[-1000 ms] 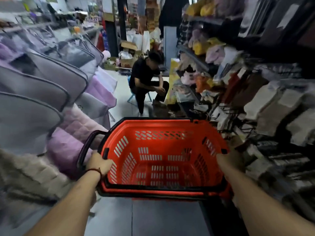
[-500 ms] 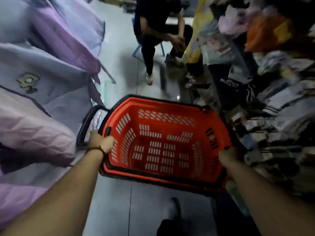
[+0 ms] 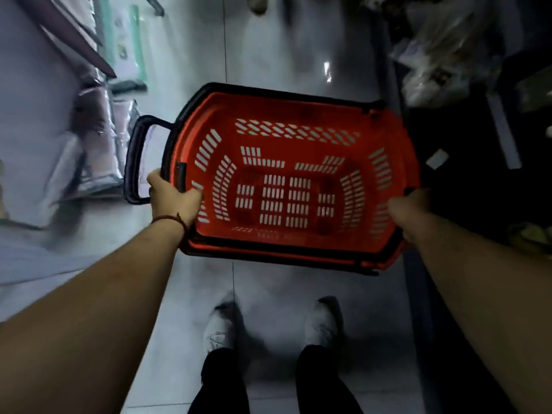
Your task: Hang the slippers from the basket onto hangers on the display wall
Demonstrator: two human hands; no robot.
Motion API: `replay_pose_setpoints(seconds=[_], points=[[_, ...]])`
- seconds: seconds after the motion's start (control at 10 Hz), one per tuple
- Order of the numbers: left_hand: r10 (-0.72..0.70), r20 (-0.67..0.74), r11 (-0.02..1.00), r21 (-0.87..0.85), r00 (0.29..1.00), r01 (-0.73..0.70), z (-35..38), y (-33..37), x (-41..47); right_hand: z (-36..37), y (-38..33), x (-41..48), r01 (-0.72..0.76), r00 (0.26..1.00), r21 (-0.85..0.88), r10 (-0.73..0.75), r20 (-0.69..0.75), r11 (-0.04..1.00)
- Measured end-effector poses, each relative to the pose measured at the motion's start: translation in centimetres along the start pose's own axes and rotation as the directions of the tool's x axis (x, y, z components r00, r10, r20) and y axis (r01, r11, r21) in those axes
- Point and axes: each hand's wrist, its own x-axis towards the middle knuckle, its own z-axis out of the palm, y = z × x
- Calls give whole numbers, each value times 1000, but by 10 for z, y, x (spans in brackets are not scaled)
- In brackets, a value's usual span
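Observation:
A red plastic basket with a black rim and a black pull handle on its left hangs over the tiled floor in front of me. Nothing lies inside it; its slotted bottom shows. My left hand grips the left rim beside the handle, a dark cord around the wrist. My right hand grips the right rim, its fingers hidden over the edge. No slippers or hangers show in this view.
Packaged pink and grey goods stand on the left of the aisle. A dark shelf base with bagged items runs along the right. My two white shoes stand on the pale floor tiles below the basket.
My view has tipped from the aisle down to the floor. The basket has come lower and closer, still held by both hands. The seated person has left the view.

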Motion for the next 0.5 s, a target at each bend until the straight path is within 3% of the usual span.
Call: replay_pose_setpoints(seconds=[0.1,0.2,0.3,0.4,0.5], points=[[-127,78,991,40,989,125,29,-32,13,23,24,37,-19,1000,-25,18,-15,1000],[-324,235,946,112,917,305,44,-44,27,31,44,55,-54,998,-46,55,29,998],[-402,347,906,287,847,312,46,-43,30,24,59,53,-100,985,-167,121,125,981],[-360,324,719,694,875,39,36,-26,29,17,58,39,-49,970,-305,117,211,951],[66,460,666,640,885,-382,20,29,11,11,27,10,173,980,-368,-121,161,914]])
